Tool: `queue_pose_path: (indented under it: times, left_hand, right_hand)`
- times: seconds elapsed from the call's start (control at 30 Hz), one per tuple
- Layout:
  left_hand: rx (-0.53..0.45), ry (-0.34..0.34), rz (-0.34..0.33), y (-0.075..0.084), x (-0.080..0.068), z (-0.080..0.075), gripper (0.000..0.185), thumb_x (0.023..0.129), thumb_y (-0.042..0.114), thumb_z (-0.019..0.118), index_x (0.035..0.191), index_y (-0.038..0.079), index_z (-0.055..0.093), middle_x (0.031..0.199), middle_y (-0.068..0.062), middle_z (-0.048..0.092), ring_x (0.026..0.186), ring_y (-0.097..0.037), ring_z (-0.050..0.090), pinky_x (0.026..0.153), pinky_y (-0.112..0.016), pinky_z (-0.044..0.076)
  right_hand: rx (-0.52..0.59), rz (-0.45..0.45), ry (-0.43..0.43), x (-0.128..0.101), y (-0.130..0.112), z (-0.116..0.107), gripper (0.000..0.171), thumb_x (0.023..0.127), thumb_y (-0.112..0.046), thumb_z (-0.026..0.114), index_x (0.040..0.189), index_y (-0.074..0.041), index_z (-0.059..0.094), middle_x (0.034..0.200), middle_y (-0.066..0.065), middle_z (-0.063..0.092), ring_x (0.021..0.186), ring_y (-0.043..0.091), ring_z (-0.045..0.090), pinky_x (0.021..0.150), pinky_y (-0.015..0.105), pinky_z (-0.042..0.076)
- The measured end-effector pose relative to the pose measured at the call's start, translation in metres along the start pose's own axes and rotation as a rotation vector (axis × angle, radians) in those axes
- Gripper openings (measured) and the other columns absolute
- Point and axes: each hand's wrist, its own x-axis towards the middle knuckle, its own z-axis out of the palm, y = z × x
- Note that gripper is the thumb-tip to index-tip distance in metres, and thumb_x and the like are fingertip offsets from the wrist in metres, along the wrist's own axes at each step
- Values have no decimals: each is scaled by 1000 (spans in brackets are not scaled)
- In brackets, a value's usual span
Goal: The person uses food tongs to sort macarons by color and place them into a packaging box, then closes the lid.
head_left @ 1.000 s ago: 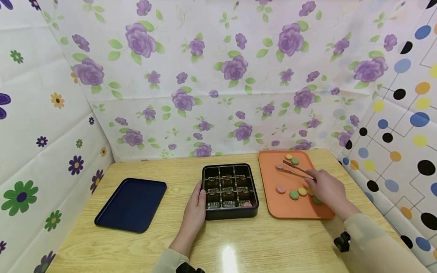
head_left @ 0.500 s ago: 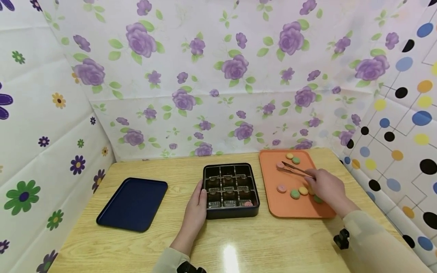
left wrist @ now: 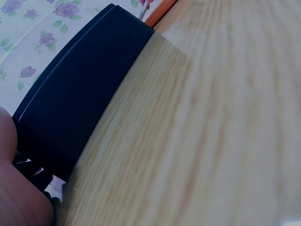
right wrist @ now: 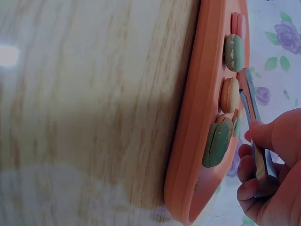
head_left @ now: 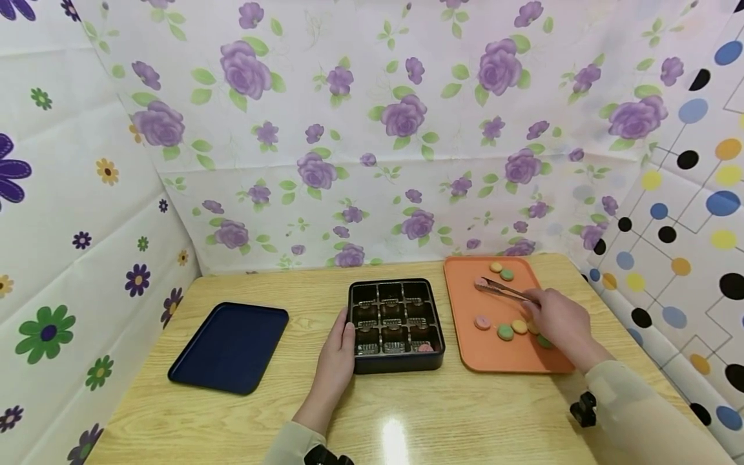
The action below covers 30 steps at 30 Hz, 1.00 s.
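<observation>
My left hand [head_left: 337, 355] lies along the left side of a black box [head_left: 398, 364], touching it with fairly straight fingers. The box has a clear divided insert, and a pink macaron [head_left: 425, 347] sits in its near right compartment. In my right hand [head_left: 560, 323] I hold metal tongs [head_left: 507, 290] over the orange tray [head_left: 488, 356]. Their tips are around a pink macaron [head_left: 480, 283] at the tray's far left. The right wrist view shows my thumb and fingers pinching the tongs [right wrist: 263, 162] near their joined end.
Another pink macaron [head_left: 482, 322] lies on the tray near green [head_left: 506, 332] and yellow macarons [head_left: 519, 327]. At its far end are a yellow [head_left: 496, 267] and a green macaron [head_left: 507, 274]. A dark blue tray [head_left: 232, 349] lies on the left of the wooden table [head_left: 314, 290].
The tongs' arms have come closer together around the far pink macaron. My left hand and the box keep their places; the head view has shifted slightly.
</observation>
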Motion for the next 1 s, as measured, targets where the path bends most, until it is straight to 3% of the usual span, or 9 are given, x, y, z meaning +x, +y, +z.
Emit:
queue_pose_path:
  times: [0.37,1.0]
  left_hand:
    - [2,-6,-3,2,0,0,59,124,38,37,178,17,27,180,-11,28,165,-40,26,130,-66,26]
    - [5,-10,-2,5,-3,-1,58,124,35,37,178,16,27,180,-13,28,164,-42,26,130,-67,26]
  right_hand:
    - [-20,-1,30,-1,0,1,34,113,-25,68,138,-3,74,98,19,69,64,25,60,48,40,45]
    - [18,-79,133,-19,-27,-14,31,112,-22,70,137,-5,76,105,19,72,66,23,62,50,39,46]
